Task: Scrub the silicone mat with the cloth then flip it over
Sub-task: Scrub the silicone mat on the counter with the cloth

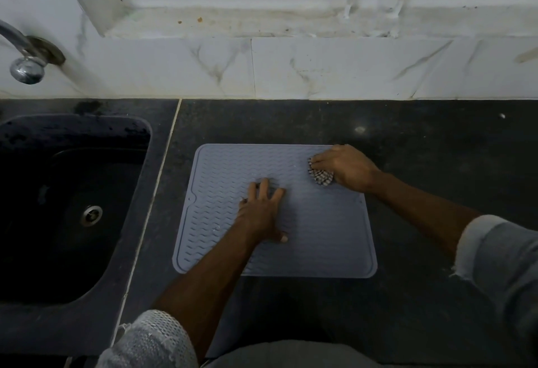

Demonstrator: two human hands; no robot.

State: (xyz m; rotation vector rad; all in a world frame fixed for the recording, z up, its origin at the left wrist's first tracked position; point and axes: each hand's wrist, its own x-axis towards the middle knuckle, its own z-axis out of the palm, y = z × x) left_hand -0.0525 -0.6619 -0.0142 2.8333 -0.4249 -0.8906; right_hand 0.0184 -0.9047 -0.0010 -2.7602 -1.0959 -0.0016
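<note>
Rolled-up sleeves sit closest to the lens, a pale mesh-textured one [151, 338] at 7 o'clock and a grey-blue one [500, 265] at 4 o'clock, with bare forearms reaching away from them.

Dark speckled stone forms the countertop [436, 140], which fills the lower two thirds of the view and shows small pale flecks towards 2 o'clock. A pale seam runs through it from the backsplash down towards 7 o'clock. White marble-patterned tiles [320, 68] make up the wall behind, topped by a stained, grimy window ledge [233, 22] with white bars rising at 1 o'clock.

At 9 o'clock a black sink [139, 140] is sunk into the counter, its metal drain [92, 215] shining near the middle of the basin. A chrome tap [26, 69] juts from the wall at 10 o'clock.

Lying flat on the counter just right of the seam, at the centre of the view, is the grey silicone mat [320, 236], ridged in a wavy pattern with a raised rim.

The left hand [262, 213] presses on the mat's middle with fingers straight and spread. The right hand [346, 168], at the mat's 1 o'clock corner, has its fingers curled round a bunched checked cloth [321, 177], which touches the mat.
</note>
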